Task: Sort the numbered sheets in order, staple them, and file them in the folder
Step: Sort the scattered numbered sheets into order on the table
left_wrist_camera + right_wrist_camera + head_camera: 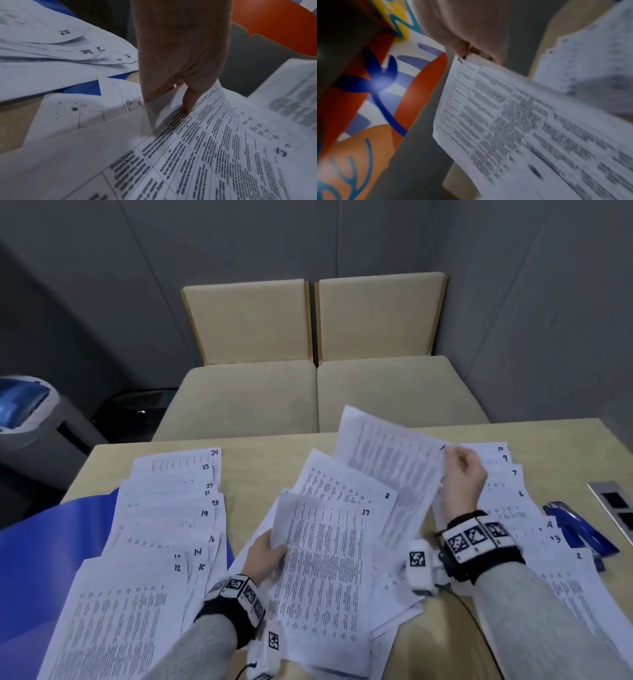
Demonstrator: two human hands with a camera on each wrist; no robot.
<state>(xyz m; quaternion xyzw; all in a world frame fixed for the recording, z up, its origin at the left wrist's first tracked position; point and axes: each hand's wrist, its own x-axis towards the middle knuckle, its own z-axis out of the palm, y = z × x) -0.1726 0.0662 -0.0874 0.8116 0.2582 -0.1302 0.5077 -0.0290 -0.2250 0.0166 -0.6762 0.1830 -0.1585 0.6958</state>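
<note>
While the right hand (462, 474) pinches the top corner of one lifted sheet (387, 446) up over the far middle of the table (548, 433), the left hand (265, 556) grips the left edge of sheet 17 (325, 577), which sits on top of a loose middle pile with sheet 8 (346, 484) poking out behind it. So that's two hands, each holding one page. Left side has a fanned column (164, 525) with corner numbers running 12 up to 24, and its lower part overhangs the near table edge. It's lying partly on the blue folder (41, 559), which itself sticks out past the left edge. Right side has a second column (513, 501) where I can read 10, 9, 7, 6, 3, 2; one more number is too smudgy. One blue stapler (575, 529) sits just beside that column near the right edge. Bare wood only really shows along the far edge and in a strip between the left column and the middle pile.
</note>
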